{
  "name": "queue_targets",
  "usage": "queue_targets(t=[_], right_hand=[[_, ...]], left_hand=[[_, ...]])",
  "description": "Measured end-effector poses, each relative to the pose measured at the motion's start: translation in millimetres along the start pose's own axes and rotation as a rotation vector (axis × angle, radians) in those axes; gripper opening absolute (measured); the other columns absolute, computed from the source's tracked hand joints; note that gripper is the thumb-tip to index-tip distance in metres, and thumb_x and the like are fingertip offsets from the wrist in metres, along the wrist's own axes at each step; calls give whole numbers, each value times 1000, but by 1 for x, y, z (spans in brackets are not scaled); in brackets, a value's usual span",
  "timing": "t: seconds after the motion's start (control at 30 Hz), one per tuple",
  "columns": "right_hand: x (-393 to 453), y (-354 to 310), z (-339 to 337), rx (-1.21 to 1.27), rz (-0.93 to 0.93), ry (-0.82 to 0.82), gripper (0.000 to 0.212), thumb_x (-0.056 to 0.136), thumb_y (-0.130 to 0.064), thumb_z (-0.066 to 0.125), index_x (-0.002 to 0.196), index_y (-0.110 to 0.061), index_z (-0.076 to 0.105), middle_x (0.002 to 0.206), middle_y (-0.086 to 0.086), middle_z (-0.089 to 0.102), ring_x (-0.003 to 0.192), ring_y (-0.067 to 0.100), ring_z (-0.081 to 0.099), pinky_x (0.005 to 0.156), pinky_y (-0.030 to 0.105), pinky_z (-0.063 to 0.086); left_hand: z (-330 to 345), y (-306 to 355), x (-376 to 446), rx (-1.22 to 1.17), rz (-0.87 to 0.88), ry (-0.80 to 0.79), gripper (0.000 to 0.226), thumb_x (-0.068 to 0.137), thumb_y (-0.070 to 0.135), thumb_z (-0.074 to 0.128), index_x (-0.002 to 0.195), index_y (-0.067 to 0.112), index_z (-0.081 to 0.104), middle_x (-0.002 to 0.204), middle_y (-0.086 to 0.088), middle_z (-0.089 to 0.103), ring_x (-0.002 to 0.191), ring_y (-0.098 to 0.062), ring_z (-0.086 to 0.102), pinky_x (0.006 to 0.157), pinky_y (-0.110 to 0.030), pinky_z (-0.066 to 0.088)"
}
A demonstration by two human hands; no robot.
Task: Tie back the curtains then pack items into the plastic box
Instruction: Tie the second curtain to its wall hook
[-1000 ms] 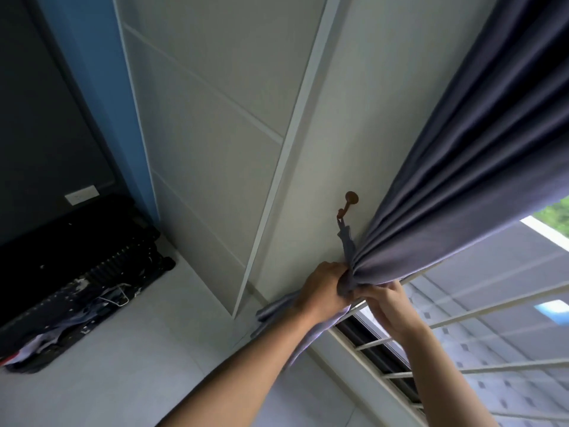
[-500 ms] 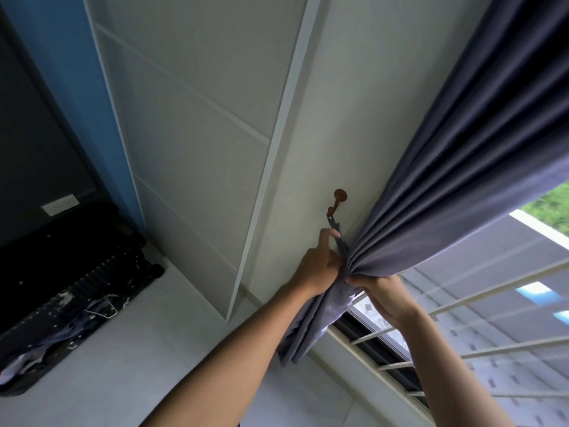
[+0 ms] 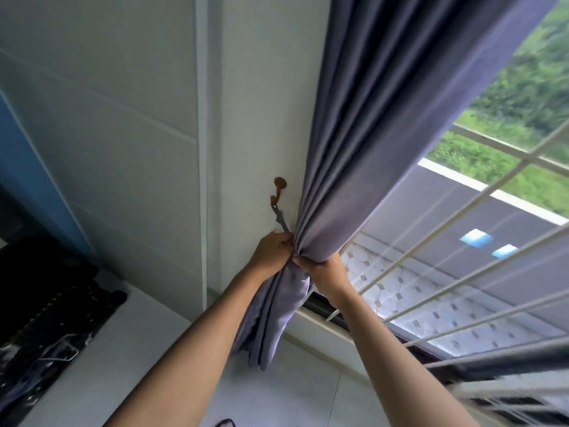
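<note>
Both of our hands meet at the gathered waist of the curtain (image 3: pixel 378 143), a heavy grey-lilac cloth that falls in long, soft pleats from the top of the view and narrows to a tight bunch where we hold it. Our left hand (image 3: pixel 272 251) curls round the bunch from the wall side, its grip closed on the folds. Our right hand (image 3: pixel 326 269) closes on the same bunch from the window side, fingers wrapped over the cloth and nearly touching the left hand. Below our hands the curtain hangs loose in a limp, doubled tail that ends above the pale floor (image 3: pixel 147 343).

Just above the left hand, a thin strip of the same grey fabric, the tie-back (image 3: pixel 280 217), runs up to a small brown hook (image 3: pixel 278 190) fixed to the smooth off-white wall (image 3: pixel 258 87). The hook has a round knob at the top and a smaller one at its lower end, where the strip hangs.

Beside the wall, a narrow white moulding (image 3: pixel 201 149) runs upright between flat panels. To the right, a white metal window grille (image 3: pixel 462 272) of slim bars crosses the glass, with green foliage and a grey roof beyond. At the left edge lies a dark, ribbed suitcase (image 3: pixel 46 303) on the floor, blurred in its details.
</note>
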State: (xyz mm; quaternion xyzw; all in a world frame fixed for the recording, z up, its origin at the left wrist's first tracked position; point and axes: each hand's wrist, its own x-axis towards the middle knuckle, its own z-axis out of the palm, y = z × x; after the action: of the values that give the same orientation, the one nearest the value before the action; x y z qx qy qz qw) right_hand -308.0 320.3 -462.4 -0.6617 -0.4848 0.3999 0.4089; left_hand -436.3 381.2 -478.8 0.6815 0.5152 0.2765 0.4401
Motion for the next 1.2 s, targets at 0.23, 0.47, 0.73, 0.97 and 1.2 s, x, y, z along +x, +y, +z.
queue_targets(t=[0.23,0.47,0.73,0.97,1.2], right_hand=[[-8,-1,9,-141,20,166,21,84,-20,69,100,-8,63,90,1,63,82,19,58,64,23,43],[-12,-4,13,-73,56,188,20,87,-18,64,103,-6,60,89,0,60,86,22,58,70,30,46],[-4,2,25,120,125,140,21,70,-9,65,89,-2,60,87,18,66,80,27,62,77,56,54],[-7,2,14,174,127,90,18,72,-4,64,89,2,66,93,25,69,93,40,66,83,56,55],[-11,-2,14,107,139,72,13,76,3,72,76,-9,67,72,3,69,69,16,64,67,29,57]], left_hand=[[-2,1,3,-22,-28,-6,18,72,34,52,70,22,66,84,-7,71,82,-11,62,69,-25,41],[-1,-4,3,-265,-143,108,13,69,23,70,81,21,69,57,13,63,52,0,52,56,-23,41],[-9,-1,3,-240,-185,57,25,78,22,61,67,0,65,61,-13,60,53,-14,50,55,-27,44],[-17,18,-2,-138,-16,-138,21,79,15,56,89,32,65,64,-11,56,63,-24,66,68,-42,60],[-34,27,1,122,-14,-310,33,88,3,56,60,19,51,57,-1,60,57,-22,64,63,-35,61]])
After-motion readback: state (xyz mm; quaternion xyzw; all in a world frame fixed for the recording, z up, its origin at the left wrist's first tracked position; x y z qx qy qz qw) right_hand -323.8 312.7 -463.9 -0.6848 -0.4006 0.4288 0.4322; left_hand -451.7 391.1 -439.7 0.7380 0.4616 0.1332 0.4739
